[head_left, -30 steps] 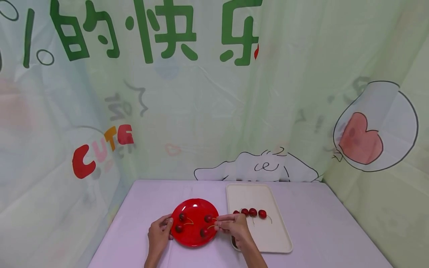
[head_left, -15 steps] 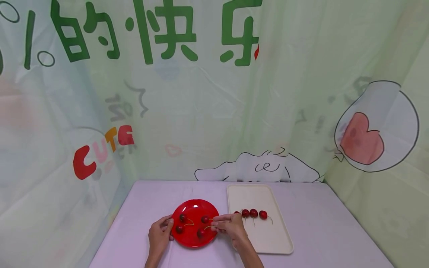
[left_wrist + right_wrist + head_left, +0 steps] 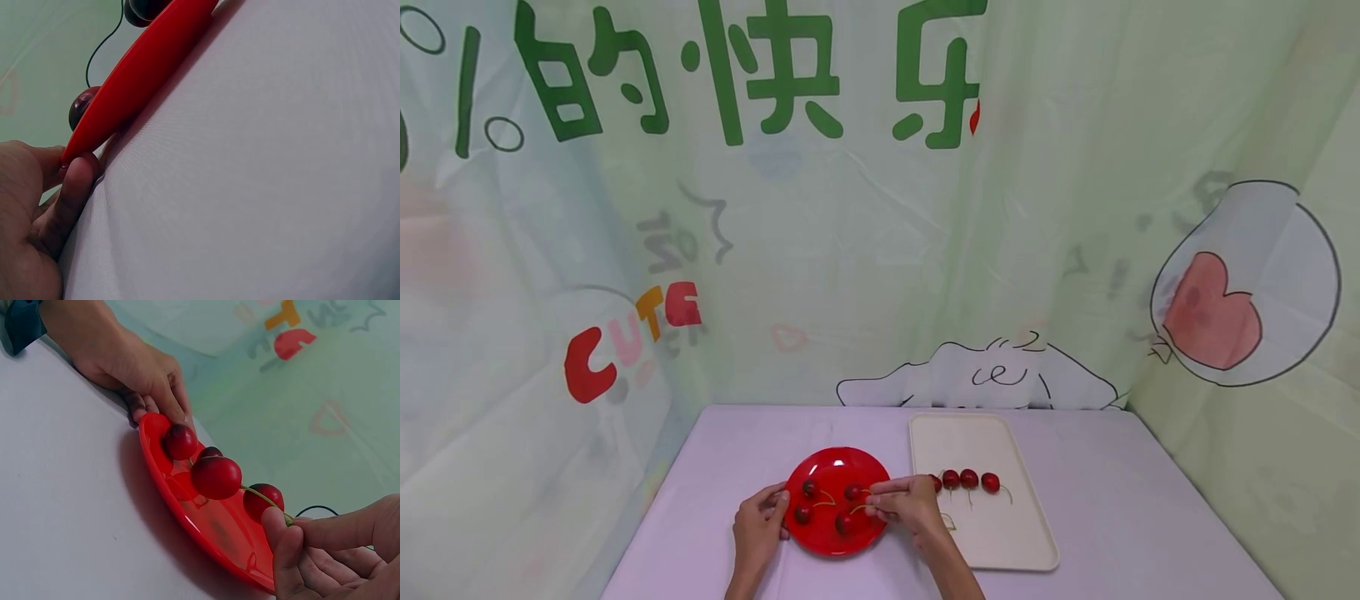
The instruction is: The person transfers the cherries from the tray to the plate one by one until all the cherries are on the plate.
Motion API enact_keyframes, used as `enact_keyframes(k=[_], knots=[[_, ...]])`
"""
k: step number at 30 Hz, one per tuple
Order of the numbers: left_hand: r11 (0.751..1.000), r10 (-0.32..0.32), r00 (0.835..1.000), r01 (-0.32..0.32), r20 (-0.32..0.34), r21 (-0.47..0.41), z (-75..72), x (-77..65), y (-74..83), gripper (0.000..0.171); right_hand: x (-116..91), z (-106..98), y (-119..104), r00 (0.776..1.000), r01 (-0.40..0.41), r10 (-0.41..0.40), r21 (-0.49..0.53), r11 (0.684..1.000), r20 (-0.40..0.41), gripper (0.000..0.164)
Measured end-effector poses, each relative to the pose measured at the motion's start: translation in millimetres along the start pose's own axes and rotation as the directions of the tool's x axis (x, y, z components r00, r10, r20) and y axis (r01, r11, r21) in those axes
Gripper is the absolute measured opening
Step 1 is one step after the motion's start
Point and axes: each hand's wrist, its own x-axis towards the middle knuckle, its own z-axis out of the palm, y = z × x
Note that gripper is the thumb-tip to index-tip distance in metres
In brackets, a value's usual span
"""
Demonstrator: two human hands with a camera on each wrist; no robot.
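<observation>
My left hand (image 3: pixel 757 529) grips the left rim of a red plate (image 3: pixel 827 543), thumb on top and fingers underneath in the left wrist view. On the plate's left side lie two cherries (image 3: pixel 802 513) whose stems meet. My right hand (image 3: pixel 912 507) is at the plate's right side and pinches a green cherry stem (image 3: pixel 265 497) between thumb and fingertips. From it a dark red cherry (image 3: pixel 215 478) hangs low over the plate. A second cherry (image 3: pixel 264 501) is close beside it, its own stem running behind my fingers.
A cream tray (image 3: pixel 1000 542) stands right of the plate, partly behind my right hand. Across it lies a row of several cherries (image 3: pixel 969 479) with stems. The table has a pale lilac cover (image 3: pixel 1097 500), with a printed curtain (image 3: pixel 880 250) behind and at the sides.
My right hand has moved slightly left, and both cherries by it have shifted left over the plate too. My left hand keeps its grip on the rim.
</observation>
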Motion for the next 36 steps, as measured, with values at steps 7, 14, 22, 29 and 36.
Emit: enact_keyframes(k=[7,14,22,29,36], knots=[[1.000,-0.007,1.000,0.007,-0.008,-0.006,0.5,0.8,-1.7,0.033,3.8,7.1,2.4,1.000,-0.012,0.012,-0.012,1.000,-0.022,0.025],[1.000,-0.011,1.000,0.011,-0.006,0.002,5.9,6.4,-15.0,0.032,-0.2,11.8,0.7,0.997,-0.044,0.043,-0.027,0.999,-0.061,0.022],[1.000,-0.003,1.000,0.003,-0.010,0.000,5.1,8.8,-15.4,0.032,3.8,16.9,1.0,0.997,-0.005,0.000,-0.076,0.997,-0.071,0.023],[1.000,-0.008,1.000,0.008,-0.001,-0.001,4.0,8.0,-12.5,0.033,8.7,19.9,3.0,0.996,0.013,-0.023,-0.114,0.993,-0.090,0.021],[1.000,-0.009,1.000,0.009,-0.007,-0.008,4.3,7.8,-13.3,0.032,8.6,27.1,0.9,0.990,0.074,-0.089,-0.135,0.988,-0.106,0.018]])
